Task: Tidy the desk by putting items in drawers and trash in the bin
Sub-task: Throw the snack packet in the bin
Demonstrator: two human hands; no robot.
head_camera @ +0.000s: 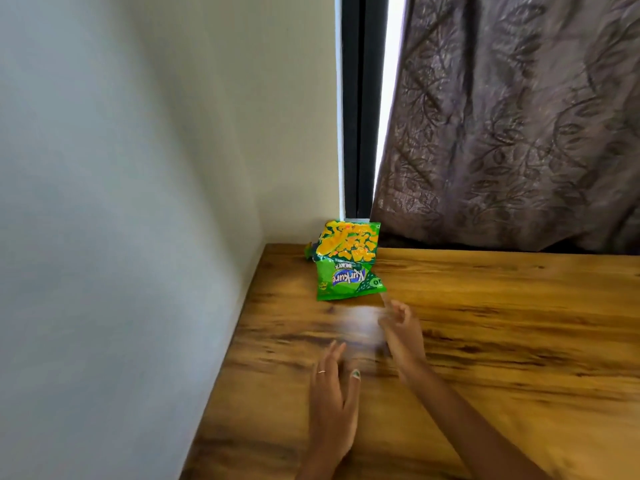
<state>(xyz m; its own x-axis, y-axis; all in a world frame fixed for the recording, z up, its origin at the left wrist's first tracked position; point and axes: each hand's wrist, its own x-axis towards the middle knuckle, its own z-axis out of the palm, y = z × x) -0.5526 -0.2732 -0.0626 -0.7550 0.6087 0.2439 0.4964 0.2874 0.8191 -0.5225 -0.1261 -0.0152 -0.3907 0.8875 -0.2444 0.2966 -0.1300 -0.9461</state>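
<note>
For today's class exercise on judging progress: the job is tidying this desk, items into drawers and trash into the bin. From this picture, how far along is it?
Done: the visible wooden desk carries only one item. In hand: nothing yet; the left hand and the right hand are both empty, the right nearer the green snack packet. Left: that packet, propped in the corner by the wall, must go to the bin. No bin or drawer is in view.

A wooden desk (485, 341) fills a corner of pale walls (121, 168); a patterned brownish curtain (519, 116) covers what seems a dark-framed window (360, 98), daylight showing through.
</note>
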